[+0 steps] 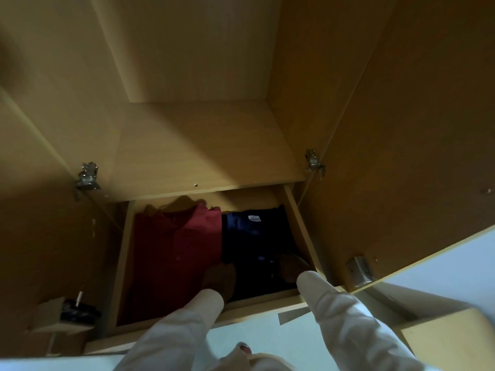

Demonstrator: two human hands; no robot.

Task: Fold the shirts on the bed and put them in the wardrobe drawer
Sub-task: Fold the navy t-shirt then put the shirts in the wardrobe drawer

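Left hand (218, 279) and right hand (293, 266) flanked the near end of the folded navy shirt (251, 236) inside the open pale-wood drawer (300, 223), grip unreadable in shadow; pulling out might drag its fold against the folded red shirt (176, 242).

Inside the drawer (301, 226) the left shirt (174, 242) and right shirt (251, 236) lie side by side, touching. The left hand (218, 279) and right hand (293, 266) flank the right shirt's near end; a shelf (203, 145) sits above and behind.
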